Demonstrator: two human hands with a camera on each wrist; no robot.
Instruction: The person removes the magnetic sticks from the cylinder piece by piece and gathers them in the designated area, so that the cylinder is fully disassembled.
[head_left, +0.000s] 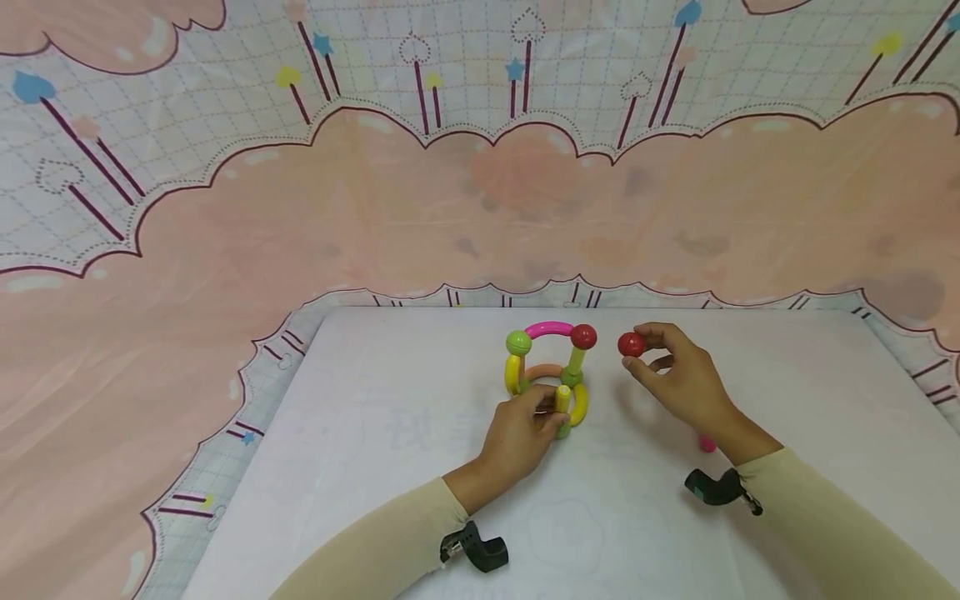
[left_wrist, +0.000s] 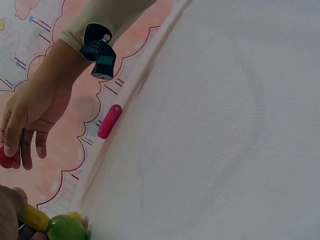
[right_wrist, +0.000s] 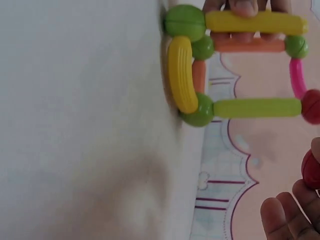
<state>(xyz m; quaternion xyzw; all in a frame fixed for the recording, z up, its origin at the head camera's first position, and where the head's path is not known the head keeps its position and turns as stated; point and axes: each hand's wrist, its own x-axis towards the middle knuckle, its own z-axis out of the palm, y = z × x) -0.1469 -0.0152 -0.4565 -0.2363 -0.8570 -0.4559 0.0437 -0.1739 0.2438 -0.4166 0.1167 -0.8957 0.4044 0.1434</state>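
Observation:
A frame of coloured rods and balls stands on the white table, with a pink curved rod [head_left: 550,329] across its back top. My left hand [head_left: 517,429] grips its upright yellow rod [head_left: 562,398] at the front. That rod rises from a green ball [right_wrist: 185,23], and its top end is bare in the right wrist view. To the right, my right hand [head_left: 686,383] pinches a red ball [head_left: 630,344] between thumb and fingers, raised above the table and apart from the frame. Another red ball [head_left: 583,337] caps the lime green upright rod [right_wrist: 257,107].
On the table [head_left: 337,500] lies a loose pink rod [left_wrist: 110,121], partly hidden by the right wrist in the head view. Behind the table hangs a patterned peach cloth [head_left: 450,208]. Each sleeve carries a small black camera [head_left: 483,550].

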